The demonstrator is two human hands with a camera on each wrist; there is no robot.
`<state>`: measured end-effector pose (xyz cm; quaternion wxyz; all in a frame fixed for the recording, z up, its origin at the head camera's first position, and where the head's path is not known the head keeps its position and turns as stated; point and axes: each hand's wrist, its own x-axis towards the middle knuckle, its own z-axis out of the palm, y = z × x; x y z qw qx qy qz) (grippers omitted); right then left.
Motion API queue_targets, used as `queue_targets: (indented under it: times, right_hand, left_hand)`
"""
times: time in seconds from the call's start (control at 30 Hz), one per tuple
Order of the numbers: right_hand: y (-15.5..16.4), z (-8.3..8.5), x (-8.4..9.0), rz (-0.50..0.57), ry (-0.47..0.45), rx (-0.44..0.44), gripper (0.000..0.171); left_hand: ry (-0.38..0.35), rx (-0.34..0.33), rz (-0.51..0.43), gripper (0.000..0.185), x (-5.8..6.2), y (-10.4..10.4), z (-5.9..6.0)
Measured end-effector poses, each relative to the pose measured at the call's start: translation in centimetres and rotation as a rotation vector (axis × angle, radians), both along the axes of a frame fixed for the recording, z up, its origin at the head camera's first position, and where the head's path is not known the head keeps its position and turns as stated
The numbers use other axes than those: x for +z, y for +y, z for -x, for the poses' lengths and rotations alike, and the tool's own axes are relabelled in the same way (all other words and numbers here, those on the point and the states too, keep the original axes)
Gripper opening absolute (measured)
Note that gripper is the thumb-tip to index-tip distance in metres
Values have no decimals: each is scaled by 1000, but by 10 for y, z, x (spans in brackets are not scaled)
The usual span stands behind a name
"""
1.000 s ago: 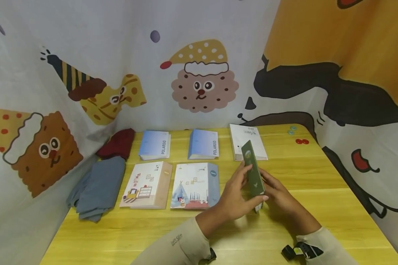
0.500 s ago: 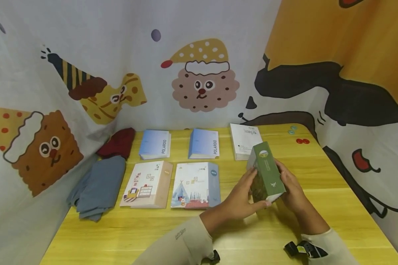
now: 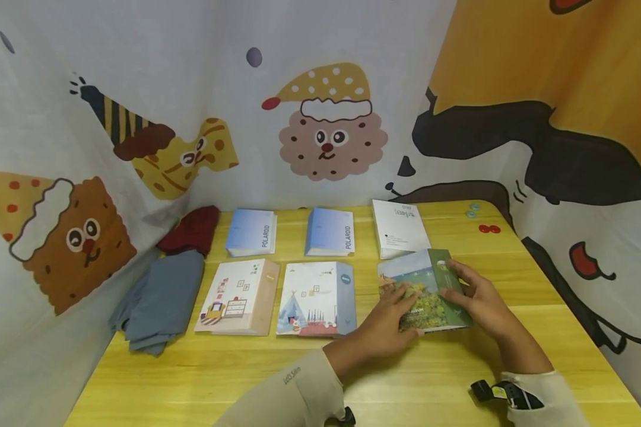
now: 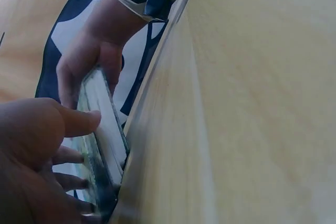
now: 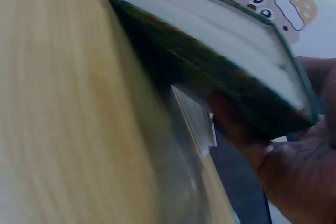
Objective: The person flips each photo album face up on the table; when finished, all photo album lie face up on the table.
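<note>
A green book (image 3: 424, 308) with a landscape picture on its cover lies almost flat and cover up, just above the yellow table (image 3: 310, 379), right of centre. My left hand (image 3: 400, 308) holds its near-left part, with fingers spread on the cover. My right hand (image 3: 462, 290) grips the spine side. In the left wrist view my thumb lies along the white page edge of the book (image 4: 107, 124). The right wrist view shows the book (image 5: 210, 30) tilted off the wood, with my fingers (image 5: 247, 140) beneath it.
Two blue POLAROID albums (image 3: 251, 232) (image 3: 330, 231) and a white book (image 3: 400, 228) lie in a back row. Two illustrated albums (image 3: 237, 296) (image 3: 317, 298) lie in front. A grey-blue cloth (image 3: 160, 302) and a dark red cloth (image 3: 189, 231) sit at the left. Printed curtains wall the table.
The green book stood upright on its edge between both hands. It has since turned over and come down cover up, close to the table in front of the white book.
</note>
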<state>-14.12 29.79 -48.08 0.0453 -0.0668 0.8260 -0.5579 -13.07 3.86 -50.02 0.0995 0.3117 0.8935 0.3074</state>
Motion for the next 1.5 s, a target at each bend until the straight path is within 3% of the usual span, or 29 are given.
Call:
queue_targets:
  times: [0.13, 0.27, 0.5, 0.9, 1.17, 1.33, 1.5]
  right_hand:
    - [6, 1, -1, -168, -31, 34, 85]
    - [10, 1, -5, -244, -26, 91, 91]
    - [8, 0, -9, -302, -64, 174, 99]
    - [7, -2, -10, -335, -54, 198, 96]
    - [10, -4, -7, -380, -35, 198, 94]
    - [10, 0, 3, -442, 30, 193, 89]
    - [2, 5, 13, -477, 92, 207, 85]
  left_hand:
    - [50, -6, 73, 76, -1, 1, -1]
    - [67, -10, 116, 73, -2, 0, -4]
    - [73, -41, 165, 66, -1, -1, -6]
    - [107, -48, 215, 66, -1, -2, -7]
    - [67, -59, 243, 70, 12, -2, -8]
    - [79, -14, 260, 76, 24, -5, -6]
    - [98, 33, 291, 79, 30, -19, 5]
